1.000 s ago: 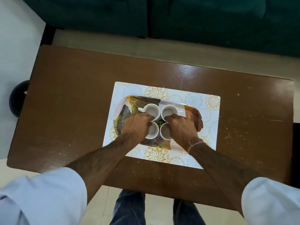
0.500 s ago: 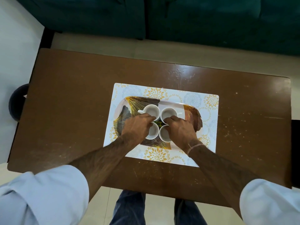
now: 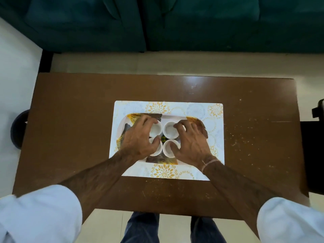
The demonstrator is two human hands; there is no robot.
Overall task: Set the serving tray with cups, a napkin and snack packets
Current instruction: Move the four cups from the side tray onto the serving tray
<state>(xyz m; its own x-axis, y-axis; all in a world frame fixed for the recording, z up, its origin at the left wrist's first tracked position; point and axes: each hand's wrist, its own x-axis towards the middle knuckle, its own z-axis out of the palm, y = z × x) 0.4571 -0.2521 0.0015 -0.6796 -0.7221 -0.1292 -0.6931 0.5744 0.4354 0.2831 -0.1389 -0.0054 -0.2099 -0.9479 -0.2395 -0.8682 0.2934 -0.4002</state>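
A patterned serving tray [image 3: 122, 128] lies on a white and yellow floral placemat [image 3: 216, 111] in the middle of the table. Several small white cups stand close together on it in a square. My left hand [image 3: 138, 139] is spread over the left pair, fingertips on the far left cup [image 3: 156, 129] and thumb in the near left cup [image 3: 158, 150]. My right hand [image 3: 191, 144] covers the right pair the same way, fingers at the far right cup [image 3: 169, 131] and thumb in the near right cup [image 3: 168, 148]. I see no napkin or snack packets.
The brown wooden table [image 3: 70, 120] is scratched and bare around the placemat. A dark green sofa [image 3: 192, 23] stands beyond its far edge. A dark round object [image 3: 17, 130] sits on the floor at the left, and a black object [image 3: 313, 155] at the right edge.
Both hands have spread and reached farther, from resting by the near cups to spanning the far and near cups on each side. My head view has shifted so the table looks squarer.
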